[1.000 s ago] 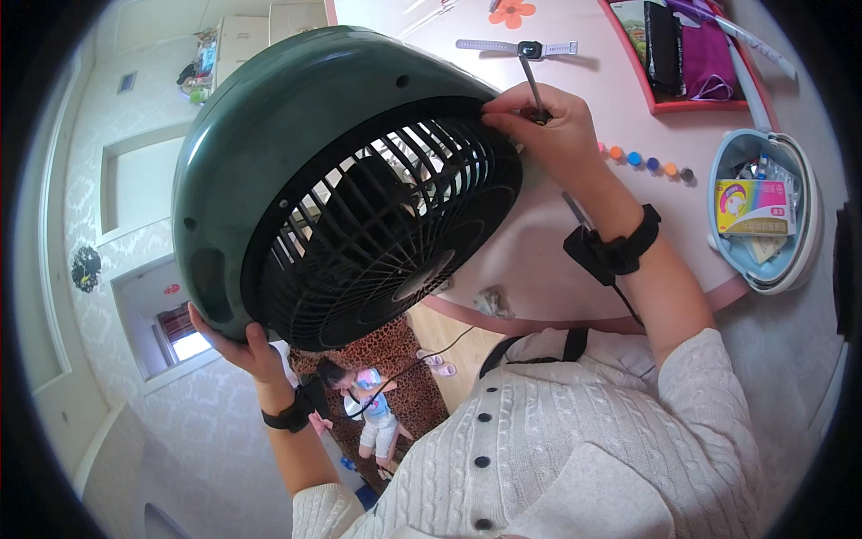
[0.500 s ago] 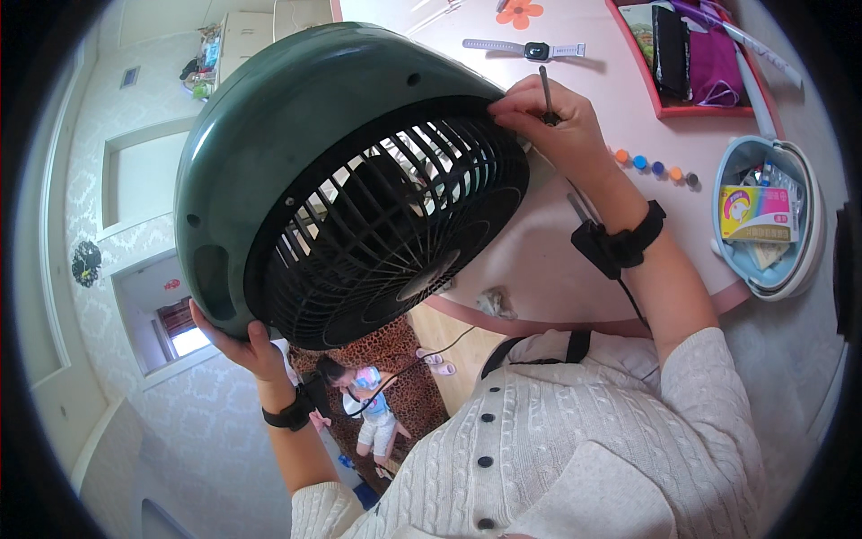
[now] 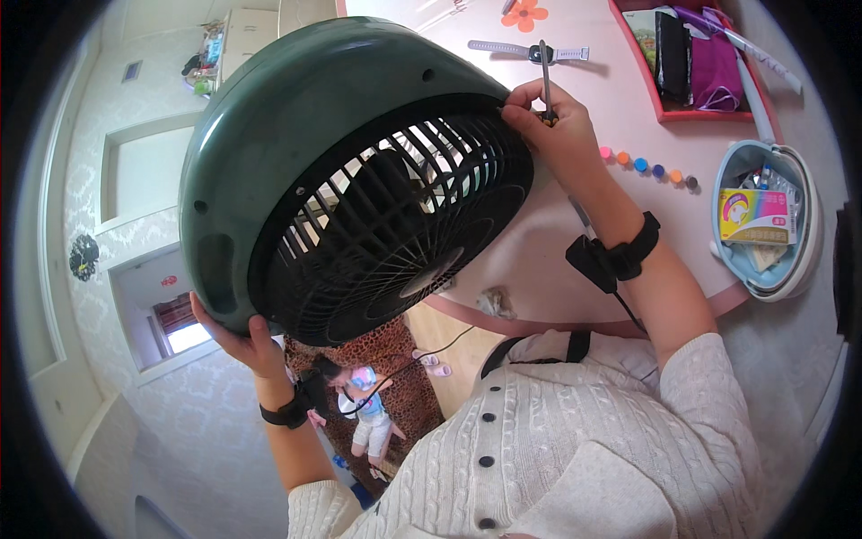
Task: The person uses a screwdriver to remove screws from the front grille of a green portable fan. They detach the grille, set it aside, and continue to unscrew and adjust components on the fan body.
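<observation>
A large fan with a glossy green housing [image 3: 269, 144] and a black slatted grille [image 3: 431, 278] is held up, tilted, over the near left side of the table. My left hand [image 3: 251, 349] grips its lower left edge, thumb toward the grille and fingers along the housing. At the opposite end, my right hand [image 3: 567, 130] has thumb and forefinger pinched at the rim where grille and housing meet. A screwdriver [image 3: 546, 76] sits in that same hand, its metal shaft pointing away from me. Whether a small part is between the fingertips cannot be made out.
On the pink table [image 3: 628, 234] lie a watch [image 3: 539, 54], an orange flower [image 3: 524, 14] and several small coloured pots [image 3: 640, 165]. A red tray [image 3: 705, 116] and a light blue basket [image 3: 721, 216] stand right. Beyond the fan, a person [image 3: 368, 413] is on a leopard-print cover [image 3: 417, 395].
The fan has shifted slightly to the right, with both hands still on it. In my right hand the screwdriver has tipped so more of its shaft shows.
</observation>
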A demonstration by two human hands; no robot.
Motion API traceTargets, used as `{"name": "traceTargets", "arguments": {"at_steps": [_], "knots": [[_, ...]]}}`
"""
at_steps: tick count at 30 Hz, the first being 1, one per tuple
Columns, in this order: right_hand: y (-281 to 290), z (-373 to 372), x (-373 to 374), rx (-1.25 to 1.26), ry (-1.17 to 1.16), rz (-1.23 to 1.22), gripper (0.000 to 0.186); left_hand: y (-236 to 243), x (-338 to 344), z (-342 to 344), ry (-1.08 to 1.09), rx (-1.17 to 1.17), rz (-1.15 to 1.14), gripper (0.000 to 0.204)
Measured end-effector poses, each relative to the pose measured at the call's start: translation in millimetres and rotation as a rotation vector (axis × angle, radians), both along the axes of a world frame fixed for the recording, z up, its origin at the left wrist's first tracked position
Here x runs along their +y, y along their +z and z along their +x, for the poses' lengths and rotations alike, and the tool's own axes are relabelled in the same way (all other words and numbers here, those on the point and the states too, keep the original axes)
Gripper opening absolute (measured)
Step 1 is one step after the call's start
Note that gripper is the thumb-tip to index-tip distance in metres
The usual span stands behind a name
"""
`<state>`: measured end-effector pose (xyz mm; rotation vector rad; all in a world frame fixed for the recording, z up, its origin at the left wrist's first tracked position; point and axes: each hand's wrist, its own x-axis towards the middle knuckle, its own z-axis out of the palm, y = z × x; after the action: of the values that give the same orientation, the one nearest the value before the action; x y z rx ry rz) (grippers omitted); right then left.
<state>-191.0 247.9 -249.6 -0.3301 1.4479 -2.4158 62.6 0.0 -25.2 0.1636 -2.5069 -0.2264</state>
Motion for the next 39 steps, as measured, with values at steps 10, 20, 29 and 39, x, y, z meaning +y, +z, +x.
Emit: {"name": "traceTargets", "arguments": {"at_steps": [10,20,29,39], "knots": [[2.4,-2.6,1.9,0.0,0.026,0.045,0.012,0.9,1.6,-2.3,0.038,-0.004,-0.031,0.086],[4.2,-3.4,5.4,0.025,0.055,0.054,0.013,-0.1,-2.1,-0.6,0.021,0.004,-0.053,0.085],[10.0,2.5,4.8,-0.059,-0.005,0.089,0.013,0.8,-0.6,-1.4,0.019,-0.01,-0.047,0.082],[0.8,4.7,-2.9,0.108,-0.118,0.153,0.019,0.7,0.2,-0.6,0.029,-0.004,-0.067,0.08]]}}
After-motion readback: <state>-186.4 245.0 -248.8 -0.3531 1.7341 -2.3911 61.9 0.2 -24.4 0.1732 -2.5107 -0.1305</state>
